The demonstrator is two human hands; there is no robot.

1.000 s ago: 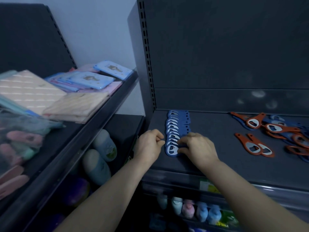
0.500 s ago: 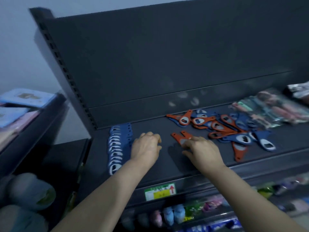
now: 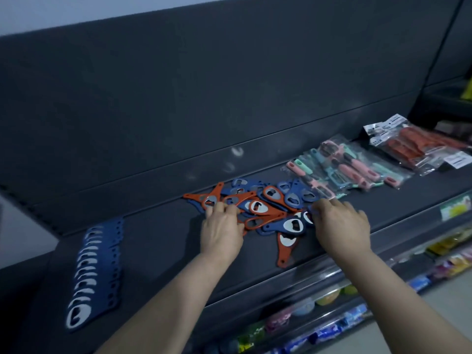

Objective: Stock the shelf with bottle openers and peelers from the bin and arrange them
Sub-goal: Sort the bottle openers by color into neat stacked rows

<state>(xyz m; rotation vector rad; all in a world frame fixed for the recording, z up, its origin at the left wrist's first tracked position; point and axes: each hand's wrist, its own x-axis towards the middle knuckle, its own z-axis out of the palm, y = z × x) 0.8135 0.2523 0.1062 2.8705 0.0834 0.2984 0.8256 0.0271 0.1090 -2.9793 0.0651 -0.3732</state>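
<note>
A loose pile of orange and blue bottle openers point(image 3: 268, 198) lies mid-shelf. My left hand point(image 3: 221, 233) is at the pile's left edge, its fingertips pinching an orange opener point(image 3: 210, 200). My right hand point(image 3: 342, 226) is at the pile's right edge, fingers curled onto a blue opener point(image 3: 307, 215). One orange opener point(image 3: 284, 249) lies apart, nearer the front edge. At far left, a neat overlapping row of blue openers point(image 3: 94, 272) runs front to back. Bagged pastel peelers point(image 3: 357, 169) and bagged red peelers point(image 3: 413, 146) lie to the right.
The dark shelf point(image 3: 158, 241) has a tall back panel close behind the pile. A price label point(image 3: 454, 208) sits on the front rail. Colourful goods point(image 3: 306, 310) fill the lower shelves below the front edge.
My view swung right, away from the blue row. Both hands moved from the row to the mixed pile, now bracketing it left and right.
</note>
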